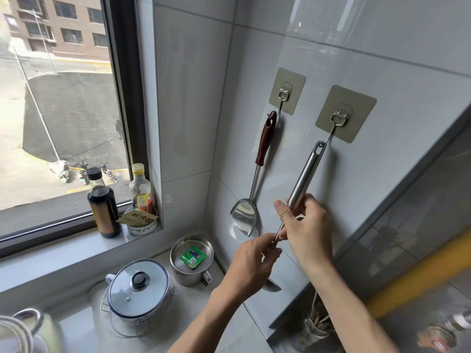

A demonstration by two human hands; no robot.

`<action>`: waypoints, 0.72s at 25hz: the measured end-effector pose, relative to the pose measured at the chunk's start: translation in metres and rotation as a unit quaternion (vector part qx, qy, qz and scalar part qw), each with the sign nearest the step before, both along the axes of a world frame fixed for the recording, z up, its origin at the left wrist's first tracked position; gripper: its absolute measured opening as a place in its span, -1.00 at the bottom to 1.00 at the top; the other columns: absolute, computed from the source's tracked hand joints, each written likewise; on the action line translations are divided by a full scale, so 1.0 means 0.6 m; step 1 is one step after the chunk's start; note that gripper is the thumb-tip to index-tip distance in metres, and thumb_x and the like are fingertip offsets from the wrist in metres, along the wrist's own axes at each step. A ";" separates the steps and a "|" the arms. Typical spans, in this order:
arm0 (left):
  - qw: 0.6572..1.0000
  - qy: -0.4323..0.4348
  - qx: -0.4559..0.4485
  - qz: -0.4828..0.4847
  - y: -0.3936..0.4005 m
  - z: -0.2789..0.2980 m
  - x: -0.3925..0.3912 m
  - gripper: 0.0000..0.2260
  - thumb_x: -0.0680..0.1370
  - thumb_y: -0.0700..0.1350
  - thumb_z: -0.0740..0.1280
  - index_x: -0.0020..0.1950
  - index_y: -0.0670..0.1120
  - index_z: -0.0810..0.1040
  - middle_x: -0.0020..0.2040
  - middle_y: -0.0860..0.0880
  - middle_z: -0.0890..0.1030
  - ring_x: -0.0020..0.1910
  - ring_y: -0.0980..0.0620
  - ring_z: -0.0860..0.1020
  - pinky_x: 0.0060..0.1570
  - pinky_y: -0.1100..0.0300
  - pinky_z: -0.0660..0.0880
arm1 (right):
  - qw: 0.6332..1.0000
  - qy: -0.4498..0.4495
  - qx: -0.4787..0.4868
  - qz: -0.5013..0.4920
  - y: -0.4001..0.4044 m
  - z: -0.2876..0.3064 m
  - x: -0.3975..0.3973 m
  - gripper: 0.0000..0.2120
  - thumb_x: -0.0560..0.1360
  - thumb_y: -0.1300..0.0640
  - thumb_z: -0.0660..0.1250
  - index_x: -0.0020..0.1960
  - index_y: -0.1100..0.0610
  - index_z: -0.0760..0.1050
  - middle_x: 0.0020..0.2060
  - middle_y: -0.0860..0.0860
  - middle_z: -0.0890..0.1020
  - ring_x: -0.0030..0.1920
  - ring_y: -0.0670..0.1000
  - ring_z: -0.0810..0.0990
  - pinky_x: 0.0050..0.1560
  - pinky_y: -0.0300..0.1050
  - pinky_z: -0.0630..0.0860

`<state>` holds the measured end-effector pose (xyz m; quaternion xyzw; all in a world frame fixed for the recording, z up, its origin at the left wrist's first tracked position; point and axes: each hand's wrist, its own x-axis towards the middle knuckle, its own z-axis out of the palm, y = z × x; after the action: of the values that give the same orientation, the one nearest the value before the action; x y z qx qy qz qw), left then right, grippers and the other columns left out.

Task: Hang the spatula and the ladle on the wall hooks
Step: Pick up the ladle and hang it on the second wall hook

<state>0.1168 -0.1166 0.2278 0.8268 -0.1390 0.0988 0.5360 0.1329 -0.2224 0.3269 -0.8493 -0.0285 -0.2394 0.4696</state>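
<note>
Gripping the ladle [304, 179] w/ both hands, lower centre of frame: left hand [251, 263] pinches the thin shank low down, fingers clenched on it; right hand [304, 225] wraps the steel handle higher up, prob. to steer the tip. Ladle tilted, bowl mostly hidden behind left wrist. Handle's eyelet sits at right wall hook [337, 121] wire, centre-right; whether fully seated, can't tell. Further left, spatula [257, 171] already hangs from left wall hook [284, 94], blade clear of the bench [229, 314].
</note>
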 end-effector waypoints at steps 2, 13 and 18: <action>1.000 0.000 0.014 0.027 -0.004 -0.015 0.006 -0.87 0.56 -0.09 0.33 0.09 0.06 0.59 -0.15 0.10 0.67 -0.15 0.11 0.59 -0.07 0.08 0.57 | 1.000 0.003 -0.016 -0.009 -0.006 -0.002 0.005 -0.72 0.46 -0.03 0.44 -0.23 0.13 0.44 -0.50 0.02 0.60 -0.53 -0.02 0.63 -0.37 0.13 0.61; 0.997 0.017 0.019 0.077 -0.011 -0.054 0.024 -0.86 0.54 -0.08 0.34 0.08 0.08 0.58 0.02 0.06 0.68 0.05 0.04 0.57 -0.02 0.22 0.39 | 0.997 0.003 -0.076 -0.029 -0.011 -0.009 0.018 -0.77 0.45 -0.03 0.43 -0.17 0.13 0.53 -0.37 0.07 0.68 -0.30 0.12 0.67 -0.17 0.06 0.60; 0.997 0.017 0.022 0.078 -0.005 -0.055 0.021 -0.83 0.52 -0.08 0.36 0.10 0.08 0.57 0.00 0.05 0.66 0.04 0.02 0.55 -0.02 0.21 0.38 | 0.997 0.005 -0.072 -0.031 -0.009 -0.012 0.020 -0.78 0.44 0.00 0.44 -0.19 0.13 0.52 -0.35 0.05 0.68 -0.30 0.11 0.69 -0.16 0.08 0.61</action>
<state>0.1296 -0.1195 0.1950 0.8483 -0.0672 0.1230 0.5107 0.1447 -0.2277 0.3199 -0.8827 -0.0168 -0.2470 0.3994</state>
